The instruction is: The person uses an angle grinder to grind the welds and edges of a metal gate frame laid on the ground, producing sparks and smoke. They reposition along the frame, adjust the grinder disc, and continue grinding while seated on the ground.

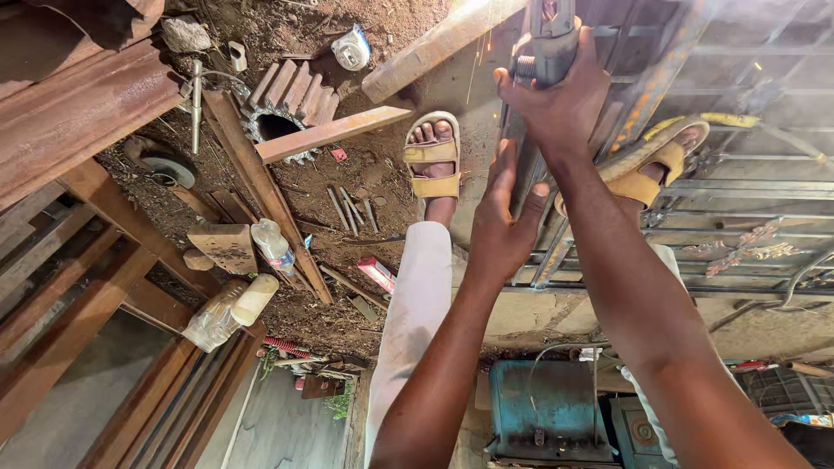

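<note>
At top centre, the right hand is clenched around a grey power tool whose long axis runs up out of the frame, sparks beside it. Just below, the left hand grips a steel bar of the metal gate, running lengthwise under the tool. Well left, clear plastic bottles lie in dirt.

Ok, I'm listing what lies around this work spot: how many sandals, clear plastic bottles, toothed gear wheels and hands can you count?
Sandals: 2, the other here
Clear plastic bottles: 2, the other here
Toothed gear wheels: 1
Hands: 2, right hand gripping the power tool, left hand on the metal bar
Total: 7
</note>
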